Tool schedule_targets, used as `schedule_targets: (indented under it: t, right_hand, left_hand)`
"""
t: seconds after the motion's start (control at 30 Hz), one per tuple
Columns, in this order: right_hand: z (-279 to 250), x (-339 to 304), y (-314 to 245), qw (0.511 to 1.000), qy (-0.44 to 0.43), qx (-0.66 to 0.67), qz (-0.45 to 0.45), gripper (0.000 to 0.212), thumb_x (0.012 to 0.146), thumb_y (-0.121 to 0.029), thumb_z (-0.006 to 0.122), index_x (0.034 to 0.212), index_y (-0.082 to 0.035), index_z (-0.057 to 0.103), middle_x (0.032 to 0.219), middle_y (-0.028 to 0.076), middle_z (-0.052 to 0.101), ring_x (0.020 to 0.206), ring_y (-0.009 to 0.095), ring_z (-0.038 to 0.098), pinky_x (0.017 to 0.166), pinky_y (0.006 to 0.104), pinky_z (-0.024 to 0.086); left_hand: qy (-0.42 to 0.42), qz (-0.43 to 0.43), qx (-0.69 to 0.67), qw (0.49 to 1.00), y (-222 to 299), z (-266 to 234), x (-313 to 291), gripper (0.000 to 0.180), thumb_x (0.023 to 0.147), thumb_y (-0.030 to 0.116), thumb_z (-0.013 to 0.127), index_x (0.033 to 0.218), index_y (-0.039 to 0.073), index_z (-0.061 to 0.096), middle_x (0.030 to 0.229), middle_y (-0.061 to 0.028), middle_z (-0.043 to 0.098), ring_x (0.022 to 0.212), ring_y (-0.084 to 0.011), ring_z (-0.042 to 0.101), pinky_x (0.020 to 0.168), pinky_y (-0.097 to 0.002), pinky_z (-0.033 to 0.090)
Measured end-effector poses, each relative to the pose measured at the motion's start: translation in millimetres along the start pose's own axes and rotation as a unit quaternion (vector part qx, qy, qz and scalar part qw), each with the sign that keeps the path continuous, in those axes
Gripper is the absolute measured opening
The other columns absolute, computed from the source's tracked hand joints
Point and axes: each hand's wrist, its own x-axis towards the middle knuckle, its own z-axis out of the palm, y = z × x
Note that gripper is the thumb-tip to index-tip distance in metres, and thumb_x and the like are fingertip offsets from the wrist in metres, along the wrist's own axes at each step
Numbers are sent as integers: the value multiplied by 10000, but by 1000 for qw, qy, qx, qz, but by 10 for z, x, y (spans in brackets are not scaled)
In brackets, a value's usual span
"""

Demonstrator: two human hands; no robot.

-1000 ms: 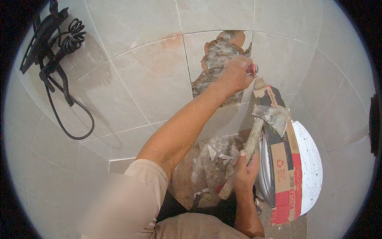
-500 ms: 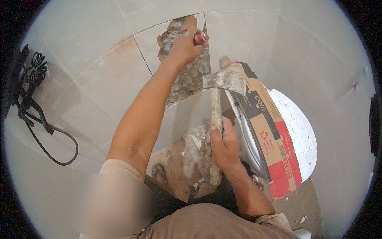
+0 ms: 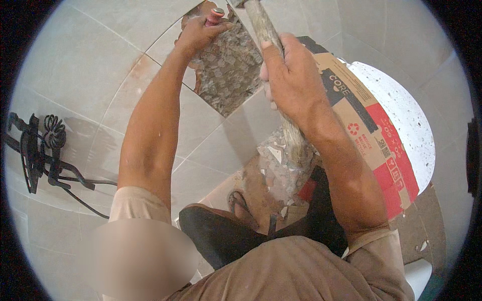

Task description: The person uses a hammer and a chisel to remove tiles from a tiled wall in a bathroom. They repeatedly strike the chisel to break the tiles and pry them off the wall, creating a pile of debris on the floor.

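Note:
My left hand (image 3: 198, 36) is closed around the red handle of a chisel (image 3: 215, 16), whose metal cap points up and whose blade is hidden. It is at the far end of a rough, broken-out patch (image 3: 228, 70) among grey tiles. My right hand (image 3: 293, 75) grips a hatchet (image 3: 263, 24) by its worn wooden handle. The hatchet's head is cut off by the top edge of the view, just right of the chisel. The handle's lower end hangs over a pile of rubble (image 3: 286, 180).
Right of my right arm, a cardboard box (image 3: 346, 110) leans with a white speckled rounded piece (image 3: 401, 115) behind it. A black device with coiled cord (image 3: 52, 133) is at the left. My sandaled foot (image 3: 243, 210) is beside the rubble.
My right hand has raised the hatchet away from me, bringing its head close to the chisel. My left hand still holds the chisel near the patch's far end. The whole view has shifted.

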Motion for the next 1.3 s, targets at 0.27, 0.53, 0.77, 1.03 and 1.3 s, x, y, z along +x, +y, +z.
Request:
schedule_targets:
  t: [0.27, 0.53, 0.77, 1.03, 1.3]
  right_hand:
    - [43, 147, -87, 994, 87, 6, -59, 324, 1048, -310, 529, 1116, 6, 535, 789, 141, 610, 639, 263, 580, 552, 378, 468]
    - [-143, 185, -228, 999, 52, -7, -3, 346, 1067, -366, 513, 1113, -28, 567, 697, 19, 559, 526, 111, 551, 478, 309, 480]
    - [130, 105, 121, 986, 120, -105, -45, 358, 1042, -336, 529, 1086, 16, 575, 846, 189, 623, 710, 328, 599, 643, 442, 491]
    - [-275, 153, -355, 986, 135, 69, -66, 332, 1051, -359, 541, 1091, -32, 583, 713, 29, 582, 543, 128, 572, 487, 316, 475]
    - [135, 57, 202, 973, -30, -194, -121, 411, 1046, -383, 507, 1045, 14, 612, 807, 199, 662, 709, 366, 668, 669, 460, 551]
  left_hand:
    - [24, 0, -57, 998, 20, 166, -104, 427, 820, 375, 819, 1093, 56, 743, 906, -107, 743, 854, -188, 673, 802, -353, 517]
    - [42, 20, -60, 997, -20, 178, -201, 349, 811, 288, 793, 1049, 38, 745, 836, -62, 704, 776, -151, 612, 765, -331, 505]
    - [50, 47, -31, 997, 39, 259, -161, 341, 805, 294, 785, 987, 11, 725, 786, -91, 683, 738, -168, 590, 721, -360, 494]
    - [58, 53, -38, 996, -102, 205, -241, 327, 788, 283, 778, 939, 3, 701, 736, -83, 649, 711, -168, 578, 702, -365, 493]
    - [35, 92, 78, 992, 7, 260, -277, 362, 793, 306, 806, 994, 15, 728, 811, -60, 700, 769, -147, 606, 758, -342, 506]
